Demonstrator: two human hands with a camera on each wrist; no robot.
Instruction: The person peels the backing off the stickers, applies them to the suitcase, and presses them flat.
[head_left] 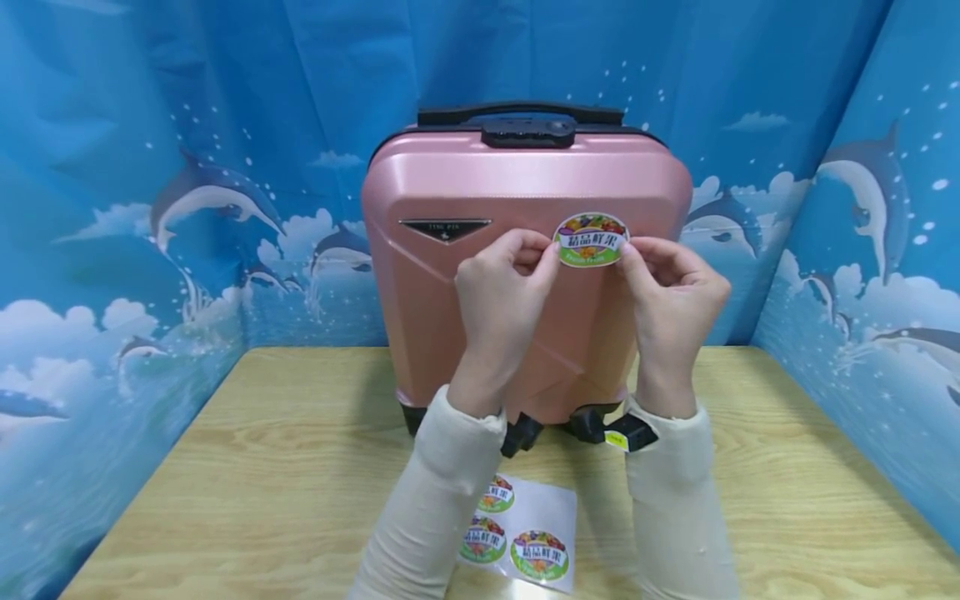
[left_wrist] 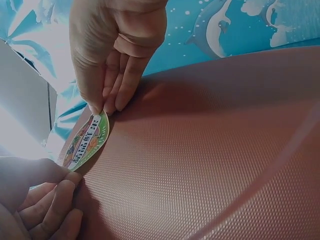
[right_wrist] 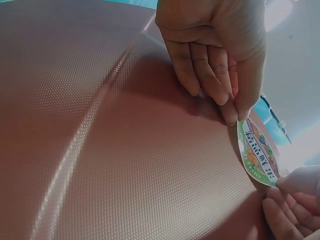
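An oval fruit sticker (head_left: 591, 240) with a white rim is stretched between both hands, close in front of the upper right of a pink suitcase (head_left: 450, 308). My left hand (head_left: 504, 304) pinches its left end between thumb and forefinger. At the opposite end, the thumb and forefinger of my right hand (head_left: 672, 304) pinch the edge. In the left wrist view the sticker (left_wrist: 86, 142) overlaps the textured shell, its printed face turned outward. The right wrist view shows the sticker (right_wrist: 257, 152) held at both ends, slightly bowed.
A backing sheet (head_left: 551, 500) with several matching stickers lies on the wooden table (head_left: 300, 467), partly behind the left sleeve. The suitcase stands upright, with a dark triangular badge (head_left: 446, 228) and a black top handle (head_left: 521, 110). Blue dolphin-print curtains (head_left: 300, 92) enclose the table's back and sides.
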